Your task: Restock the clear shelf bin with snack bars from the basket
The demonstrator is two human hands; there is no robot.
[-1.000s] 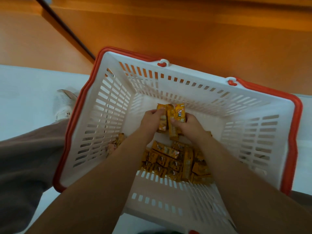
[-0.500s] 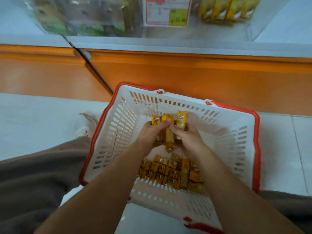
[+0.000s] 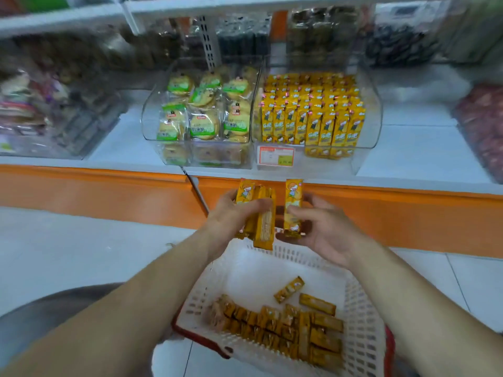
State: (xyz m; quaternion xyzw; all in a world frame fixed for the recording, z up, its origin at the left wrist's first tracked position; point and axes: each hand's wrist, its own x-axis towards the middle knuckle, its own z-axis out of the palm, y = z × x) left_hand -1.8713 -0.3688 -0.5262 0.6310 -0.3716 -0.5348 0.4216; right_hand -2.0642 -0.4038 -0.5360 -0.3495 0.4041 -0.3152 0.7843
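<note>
bare forearms (image 3: 141, 303) and a grey-brown trouser leg (image 3: 38, 325) at lower left.

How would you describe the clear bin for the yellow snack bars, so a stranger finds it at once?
On the white shelf above the orange ledge, two clear bins stand side by side. The right bin carries a red-framed price tag on its front. It holds upright yellow snack bars, while the left bin holds round green-wrapped biscuits.

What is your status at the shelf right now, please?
Left hand grips several snack bars, right hand holds single bar. Clear bin ahead, well stocked. Basket below; path open.
</note>
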